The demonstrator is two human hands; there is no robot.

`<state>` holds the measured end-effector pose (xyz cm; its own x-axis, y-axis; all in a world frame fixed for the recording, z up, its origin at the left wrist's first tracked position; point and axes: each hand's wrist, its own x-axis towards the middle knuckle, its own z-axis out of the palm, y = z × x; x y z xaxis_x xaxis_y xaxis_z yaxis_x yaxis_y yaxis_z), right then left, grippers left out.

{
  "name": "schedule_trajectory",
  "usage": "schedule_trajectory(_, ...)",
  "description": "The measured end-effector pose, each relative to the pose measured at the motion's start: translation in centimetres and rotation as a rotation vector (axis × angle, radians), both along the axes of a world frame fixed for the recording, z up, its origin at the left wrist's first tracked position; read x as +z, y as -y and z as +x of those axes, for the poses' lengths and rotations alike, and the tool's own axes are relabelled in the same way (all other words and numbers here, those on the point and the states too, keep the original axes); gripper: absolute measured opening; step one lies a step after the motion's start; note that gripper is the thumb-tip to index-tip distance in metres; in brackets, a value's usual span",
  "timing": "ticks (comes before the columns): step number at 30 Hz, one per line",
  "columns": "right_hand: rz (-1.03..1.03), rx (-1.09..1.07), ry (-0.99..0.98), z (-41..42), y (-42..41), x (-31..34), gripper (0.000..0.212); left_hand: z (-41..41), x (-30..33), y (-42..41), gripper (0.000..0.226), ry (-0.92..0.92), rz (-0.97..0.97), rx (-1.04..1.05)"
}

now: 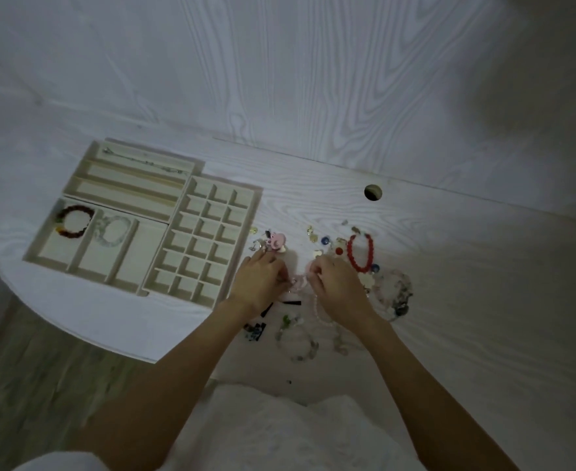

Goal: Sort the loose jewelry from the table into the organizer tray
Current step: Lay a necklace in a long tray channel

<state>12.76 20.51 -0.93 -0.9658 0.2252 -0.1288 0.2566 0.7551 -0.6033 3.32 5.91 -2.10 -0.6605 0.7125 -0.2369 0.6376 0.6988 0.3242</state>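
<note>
A cream organizer tray [252,212] lies on the white table, left of the loose jewelry. One wide compartment holds a dark beaded bracelet [74,221]; the one beside it holds a clear bracelet [113,230]. A thin chain [150,161] lies in the top long slot. My left hand [259,283] and my right hand [337,287] meet over a pale pink beaded bracelet [298,282], and both pinch it. Its strand trails down under my right hand. A red bracelet [359,253] lies just beyond my right hand.
Loose pieces spread around my hands: a pink charm [276,240], small earrings [312,232], a grey-pink bracelet [397,294], a clear bracelet [298,345], and dark clips [256,329]. A cable hole [373,192] sits in the table at the back. The table's curved edge runs at the lower left.
</note>
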Motion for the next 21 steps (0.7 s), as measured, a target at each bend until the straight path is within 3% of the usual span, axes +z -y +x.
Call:
schedule_trajectory(3, -0.346, -0.095, 0.018, -0.3, 0.0, 2.3, 0.015, 0.1, -0.1, 0.9, 0.022, -0.027, 0.094, 0.018)
schedule_trajectory(7, -0.509, -0.088, -0.024, -0.4, 0.0, 5.1, 0.009, 0.3, 0.5, 2.0, 0.021, -0.025, 0.234, 0.076)
schedule_trajectory(10, -0.473, -0.065, -0.056, -0.4, 0.2, 6.0, 0.003, 0.2, 1.0, 2.3, 0.012, 0.053, 0.295, 0.154)
schedule_trajectory(15, -0.33, -0.114, -0.047, 0.3, -0.5, 5.7, 0.014, 0.7, 3.6, 3.3, 0.011, 0.6, 0.678, 0.501)
schedule_trajectory(18, -0.263, -0.151, -0.109, 0.6, -1.1, 5.8, 0.009, 0.1, 4.3, 3.9, 0.008, 0.707, 0.831, 0.499)
schedule_trajectory(21, -0.186, -0.152, -0.159, 0.9, -1.8, 6.3, 0.007, -0.6, 4.8, 4.3, 0.016, 0.661, 0.781, 0.427)
